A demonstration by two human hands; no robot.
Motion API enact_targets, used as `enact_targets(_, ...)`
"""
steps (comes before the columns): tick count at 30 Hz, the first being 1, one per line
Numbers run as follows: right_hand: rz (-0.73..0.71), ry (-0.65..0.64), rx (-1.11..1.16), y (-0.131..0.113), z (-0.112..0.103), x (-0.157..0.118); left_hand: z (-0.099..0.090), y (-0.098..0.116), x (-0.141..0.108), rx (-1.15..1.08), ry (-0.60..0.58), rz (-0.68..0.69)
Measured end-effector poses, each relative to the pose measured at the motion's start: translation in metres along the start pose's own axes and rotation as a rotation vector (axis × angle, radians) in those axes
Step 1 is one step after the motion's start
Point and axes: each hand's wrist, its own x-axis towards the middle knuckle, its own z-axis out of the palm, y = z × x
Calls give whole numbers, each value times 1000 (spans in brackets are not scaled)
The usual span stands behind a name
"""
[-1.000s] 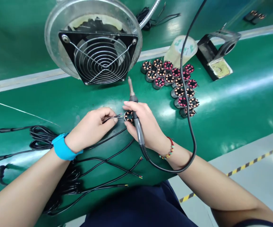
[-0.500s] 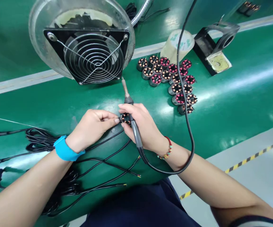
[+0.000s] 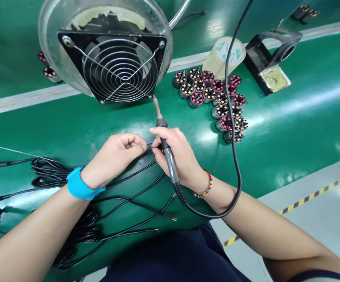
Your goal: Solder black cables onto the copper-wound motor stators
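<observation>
My right hand is closed around the grey and black handle of a soldering iron, whose tip points up and away from me, towards the fan. Its fingertips also hold a small wound motor coil, now almost wholly hidden behind them. My left hand is closed in a pinch at the coil's left side, on thin dark wires. The two hands' fingertips nearly meet. Black cables pass beneath the hands on the green table.
A fan with a wire guard stands ahead. Several motor coils are grouped right of it, before a tape roll. Further right is an iron stand with a sponge. Coiled black cables lie at left. The iron's cord loops over my right forearm.
The coil, whose round wound face showed between my hands, has been turned and is now mostly hidden by my right fingers. The iron is still held, and the view has shifted slightly.
</observation>
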Motion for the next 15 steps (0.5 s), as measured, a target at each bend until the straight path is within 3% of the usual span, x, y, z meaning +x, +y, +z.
enact_targets(15,-19,12,-56,1,3,0,1,6,-2,131,-4,23)
